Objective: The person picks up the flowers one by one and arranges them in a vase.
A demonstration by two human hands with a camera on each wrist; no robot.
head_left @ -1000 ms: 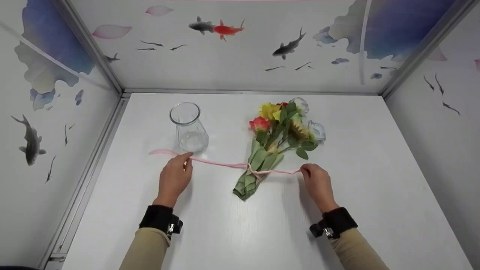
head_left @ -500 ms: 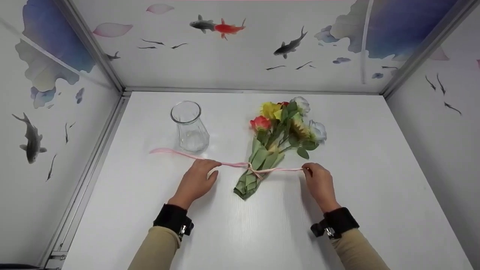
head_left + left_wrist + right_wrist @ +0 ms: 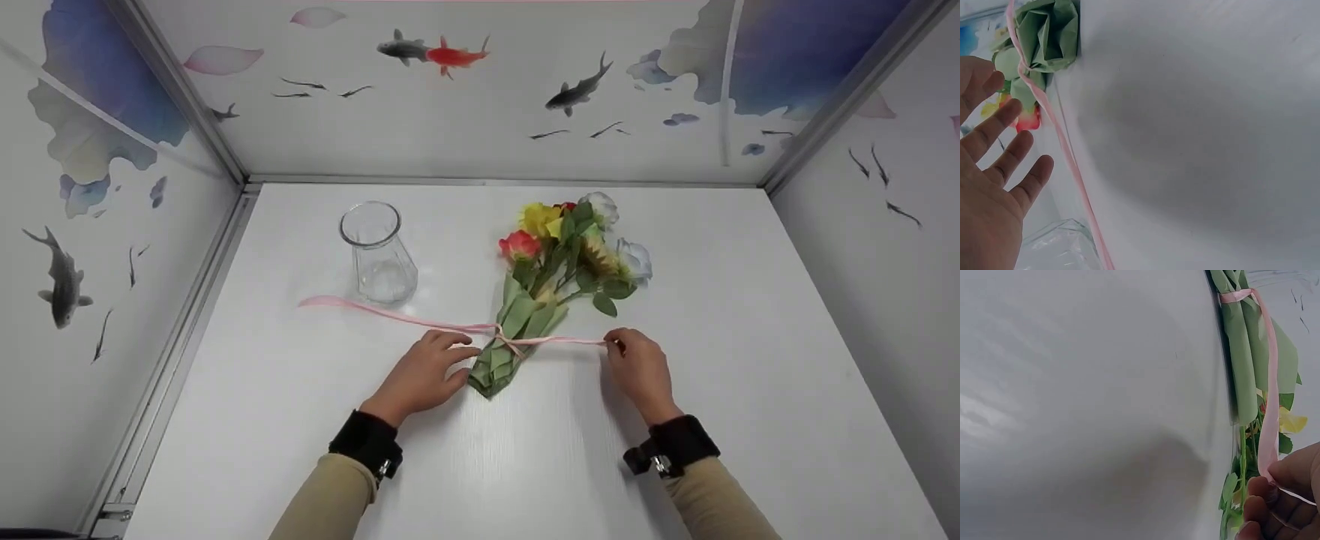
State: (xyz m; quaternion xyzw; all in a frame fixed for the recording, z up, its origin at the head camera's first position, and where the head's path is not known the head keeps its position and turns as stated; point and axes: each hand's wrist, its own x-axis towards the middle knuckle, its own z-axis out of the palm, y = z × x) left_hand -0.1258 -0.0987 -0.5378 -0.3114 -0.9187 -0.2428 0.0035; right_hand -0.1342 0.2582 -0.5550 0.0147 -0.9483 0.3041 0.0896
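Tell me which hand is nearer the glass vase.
Left. The left hand is in front of the glass vase, slightly right; the right hand pinches the pink ribbon farther right, past the bouquet.

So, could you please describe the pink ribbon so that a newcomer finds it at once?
On the white table, find the flower bouquet wrapped in green, to the right of the glass vase. Looped around the bouquet is the pink ribbon, pinched near one end by the right hand. Unlike its neighbours, it is a long, thin strip.
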